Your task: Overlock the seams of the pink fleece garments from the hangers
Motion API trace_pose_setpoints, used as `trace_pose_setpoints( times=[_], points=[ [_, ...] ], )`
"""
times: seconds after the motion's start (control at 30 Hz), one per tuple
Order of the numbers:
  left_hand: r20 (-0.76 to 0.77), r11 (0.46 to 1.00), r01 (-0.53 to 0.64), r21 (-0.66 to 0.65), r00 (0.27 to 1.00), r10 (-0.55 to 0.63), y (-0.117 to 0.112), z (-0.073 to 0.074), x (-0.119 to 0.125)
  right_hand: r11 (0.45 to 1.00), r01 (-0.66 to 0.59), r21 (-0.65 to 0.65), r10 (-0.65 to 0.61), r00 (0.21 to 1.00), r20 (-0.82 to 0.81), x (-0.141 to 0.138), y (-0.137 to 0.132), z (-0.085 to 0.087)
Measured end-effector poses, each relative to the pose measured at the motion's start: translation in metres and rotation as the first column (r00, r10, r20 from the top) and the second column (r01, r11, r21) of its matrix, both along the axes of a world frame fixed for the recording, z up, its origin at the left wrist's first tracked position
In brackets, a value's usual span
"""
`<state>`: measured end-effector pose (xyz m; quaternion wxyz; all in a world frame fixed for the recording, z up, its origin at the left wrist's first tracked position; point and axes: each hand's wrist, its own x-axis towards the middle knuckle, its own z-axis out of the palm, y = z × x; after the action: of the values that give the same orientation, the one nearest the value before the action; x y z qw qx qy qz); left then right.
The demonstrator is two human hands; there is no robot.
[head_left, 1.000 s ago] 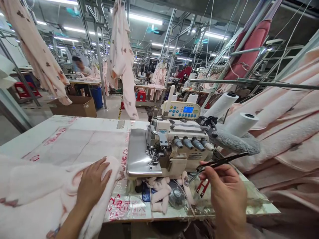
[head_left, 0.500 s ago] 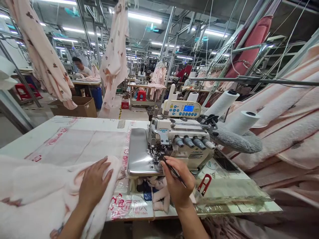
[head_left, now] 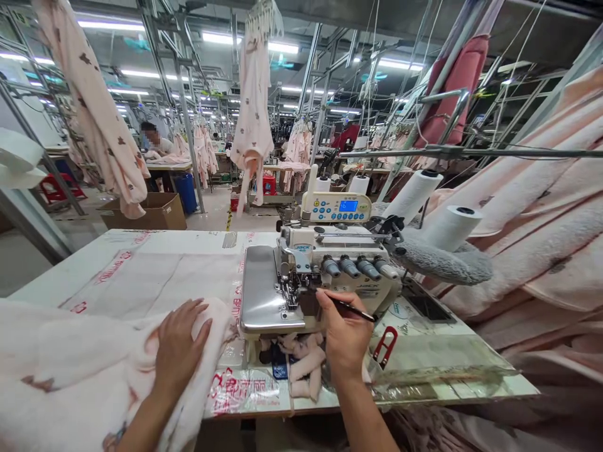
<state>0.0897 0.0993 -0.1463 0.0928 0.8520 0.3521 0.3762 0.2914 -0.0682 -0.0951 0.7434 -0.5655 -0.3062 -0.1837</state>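
Left hand spread flat on pink fleece garment on worktop. Right hand pinching black tweezers at sewing machine needle area.

Our left hand lies flat, palm down, fingers spread and pointing away from us, its forearm running in from the lower left. Our right hand is raised ahead of us, fingers curled into a pinch with thumb against forefinger, forearm rising from the bottom edge.
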Motion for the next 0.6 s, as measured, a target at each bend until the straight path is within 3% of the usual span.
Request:
trace_pose_setpoints(
  times=[0.1, 0.13, 0.17, 0.2, 0.27, 0.33, 0.4, 0.43, 0.5, 0.6],
  points=[
    [0.177, 0.989, 0.091, -0.115, 0.982, -0.070, -0.028, 0.042, 0.012, 0.993, -0.112, 0.026, 0.115, 0.978, -0.175, 0.001, -0.004, -0.002],
    [0.207, 0.961, 0.181, -0.208, 0.969, -0.137, -0.039, 0.058, 0.021, 0.989, -0.142, 0.032, 0.146, 0.968, -0.205, 0.001, -0.005, -0.004],
    [0.211, 0.898, 0.292, -0.328, 0.950, -0.231, -0.050, 0.074, 0.031, 0.985, -0.168, 0.035, 0.171, 0.958, -0.232, 0.001, -0.006, -0.005],
    [0.221, 0.793, 0.396, -0.462, 0.918, -0.330, -0.059, 0.088, 0.043, 0.982, -0.187, 0.035, 0.190, 0.949, -0.252, 0.000, -0.008, -0.006],
    [0.306, 0.525, 0.500, -0.689, 0.857, -0.414, -0.073, 0.109, 0.067, 0.977, -0.212, 0.024, 0.211, 0.939, -0.272, -0.002, -0.012, -0.006],
    [0.412, 0.287, 0.526, -0.800, 0.831, -0.375, -0.081, 0.119, 0.088, 0.974, -0.228, 0.009, 0.222, 0.936, -0.273, -0.003, -0.017, -0.003],
    [0.495, 0.139, 0.542, -0.828, 0.825, -0.272, -0.084, 0.120, 0.102, 0.970, -0.245, -0.008, 0.234, 0.936, -0.262, -0.004, -0.021, 0.001],
    [0.526, 0.100, 0.555, -0.826, 0.822, -0.218, -0.084, 0.119, 0.107, 0.968, -0.251, -0.018, 0.238, 0.938, -0.251, -0.005, -0.022, 0.004],
    [0.567, 0.076, 0.577, -0.813, 0.814, -0.125, -0.084, 0.115, 0.114, 0.965, -0.260, -0.043, 0.244, 0.943, -0.228, -0.007, -0.025, 0.008],
    [0.591, 0.117, 0.598, -0.793, 0.802, -0.091, -0.082, 0.113, 0.118, 0.962, -0.261, -0.086, 0.239, 0.949, -0.205, -0.016, -0.032, 0.013]
  ],
)
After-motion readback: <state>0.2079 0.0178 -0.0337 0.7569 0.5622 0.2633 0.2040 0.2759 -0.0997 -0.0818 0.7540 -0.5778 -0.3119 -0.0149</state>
